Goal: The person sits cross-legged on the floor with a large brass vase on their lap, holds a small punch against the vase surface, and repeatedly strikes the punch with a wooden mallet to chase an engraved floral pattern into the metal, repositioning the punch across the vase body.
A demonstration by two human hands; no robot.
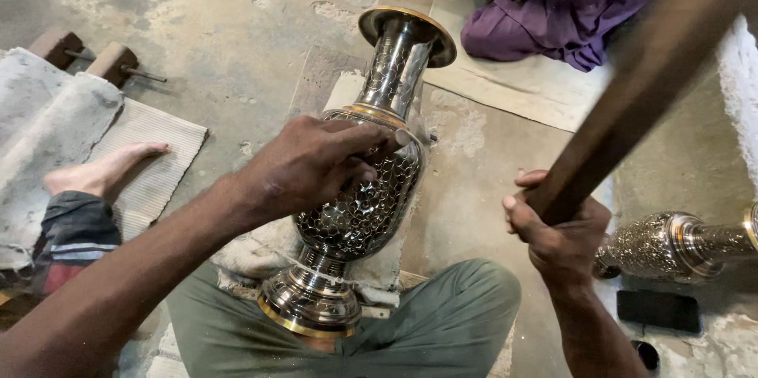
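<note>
A tall silver metal vase (359,204) with an engraved scale pattern and gold rims leans between my knees, its flared mouth pointing away from me. My left hand (316,161) lies over the vase's round body, fingers curled around it. My right hand (557,228) is closed around the lower end of a long dark wooden stick (639,78), which rises up and to the right, out of view and blurred. The stick is apart from the vase.
A second engraved metal vase (671,244) lies on its side at the right, near a dark phone (658,309). Purple cloth (564,7) lies at the back. Another person's bare foot (99,169) rests on a mat at left, near two wooden-handled tools (110,62).
</note>
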